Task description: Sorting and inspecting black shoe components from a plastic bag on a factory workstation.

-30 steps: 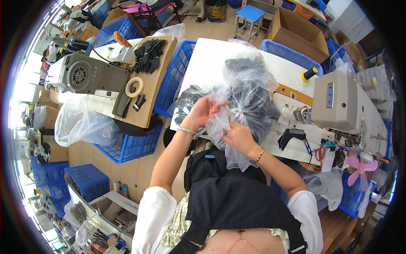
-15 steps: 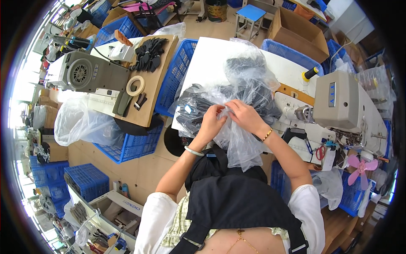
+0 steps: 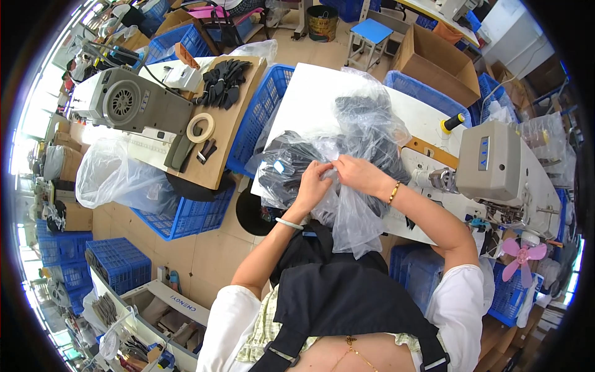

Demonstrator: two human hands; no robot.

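Both hands meet over a clear plastic bag (image 3: 356, 211) stuffed with dark fabric pieces (image 3: 291, 170), which lies on the near edge of the white sewing table (image 3: 310, 99). The left hand (image 3: 313, 186) is curled, its fingertips (image 3: 326, 170) pinched on a fold of the film. The right hand (image 3: 356, 173) faces it from the other side, fingers (image 3: 338, 164) likewise nipped onto the same crinkled film, so the two sets of fingertips are touching or just beside each other (exactly which is hard to tell through the glare). A loose skirt of the plastic hangs below the fingers, over the table edge and down toward the person's black apron (image 3: 347, 297).

Beyond the fingers, a second heap of bagged dark fabric (image 3: 372, 124) rests further up the table. To the right of the right-hand fingers stands the grey sewing machine (image 3: 502, 167), with a yellow-and-black thread cone (image 3: 451, 123) just behind it. To the left of the left-hand fingers, past the table edge, sits a blue plastic crate (image 3: 257, 118), and further left a wooden bench holding a roll of tape (image 3: 200, 127) and a pile of black cut pieces (image 3: 223, 80).
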